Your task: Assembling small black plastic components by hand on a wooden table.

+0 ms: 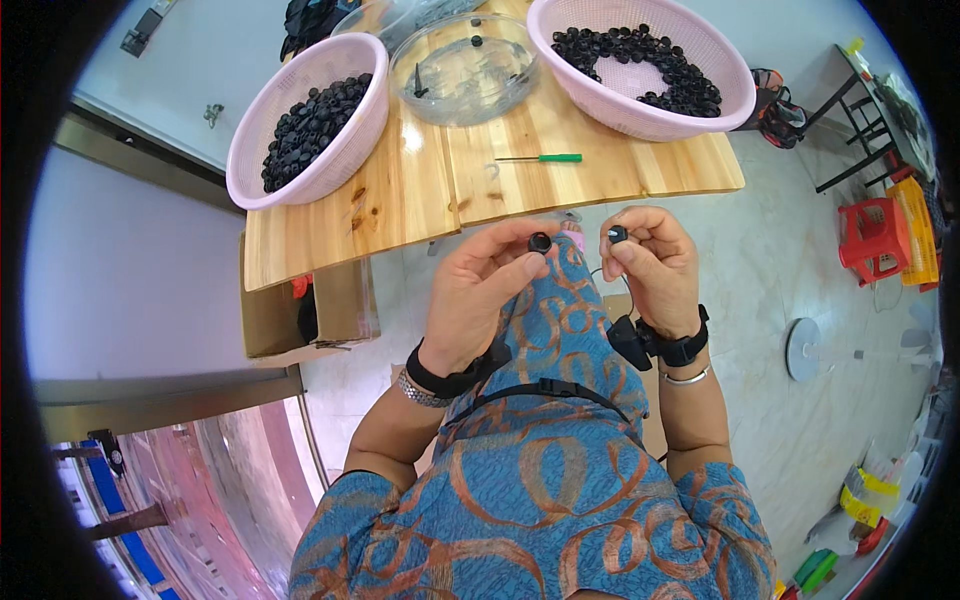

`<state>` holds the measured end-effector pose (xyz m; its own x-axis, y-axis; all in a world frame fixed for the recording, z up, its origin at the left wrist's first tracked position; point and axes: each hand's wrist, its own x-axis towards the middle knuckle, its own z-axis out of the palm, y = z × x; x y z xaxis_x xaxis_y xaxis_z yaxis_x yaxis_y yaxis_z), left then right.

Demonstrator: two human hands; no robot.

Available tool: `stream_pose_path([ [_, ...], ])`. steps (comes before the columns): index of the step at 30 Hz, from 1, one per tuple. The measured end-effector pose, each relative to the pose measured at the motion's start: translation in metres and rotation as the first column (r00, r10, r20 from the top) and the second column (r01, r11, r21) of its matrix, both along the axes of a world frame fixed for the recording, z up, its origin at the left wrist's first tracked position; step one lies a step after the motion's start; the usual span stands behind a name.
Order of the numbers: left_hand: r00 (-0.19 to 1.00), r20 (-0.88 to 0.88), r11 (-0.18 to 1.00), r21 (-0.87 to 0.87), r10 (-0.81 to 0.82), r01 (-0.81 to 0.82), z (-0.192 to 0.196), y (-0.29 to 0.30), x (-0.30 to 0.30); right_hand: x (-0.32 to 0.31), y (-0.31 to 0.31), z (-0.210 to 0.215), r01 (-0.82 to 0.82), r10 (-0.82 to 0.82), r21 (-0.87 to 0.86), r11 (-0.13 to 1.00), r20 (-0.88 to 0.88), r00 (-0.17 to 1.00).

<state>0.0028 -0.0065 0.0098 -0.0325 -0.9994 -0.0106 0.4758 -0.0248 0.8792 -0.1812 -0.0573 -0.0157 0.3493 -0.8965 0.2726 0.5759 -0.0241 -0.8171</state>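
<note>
Just off the table's near edge, above my lap, both hands are raised. My left hand [472, 292] pinches a round black cap [540, 243] with a hollow, ring-like face between thumb and fingers. A short gap to the right, my right hand [657, 268] grips a smaller round black piece [618, 235] with a whitish mark on it. The two pieces are apart. On the table, beyond my hands, lies a thin screwdriver [560, 158] with a green handle.
The wooden table [420, 195] bears a pink basket [368, 125] of black parts [315, 130] at left, another pink basket [600, 108] of black rings [690, 92] at right, and a clear round tub [455, 108] between. A cardboard box [350, 310] stands below left, a red stool [870, 238] far right.
</note>
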Motion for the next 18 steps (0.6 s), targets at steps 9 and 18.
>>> stream_pose_path([
  [9,0.999,0.051,0.999,-0.050,0.017,-0.015,-0.003,0.000,0.010,0.015,0.013,0.022,0.056,-0.142,-0.220,0.974,-0.395,0.908],
  [18,0.999,-0.044,0.998,-0.052,-0.021,0.018,-0.009,0.001,0.015,0.025,0.011,0.026,0.061,-0.204,-0.303,0.951,-0.468,0.860],
])
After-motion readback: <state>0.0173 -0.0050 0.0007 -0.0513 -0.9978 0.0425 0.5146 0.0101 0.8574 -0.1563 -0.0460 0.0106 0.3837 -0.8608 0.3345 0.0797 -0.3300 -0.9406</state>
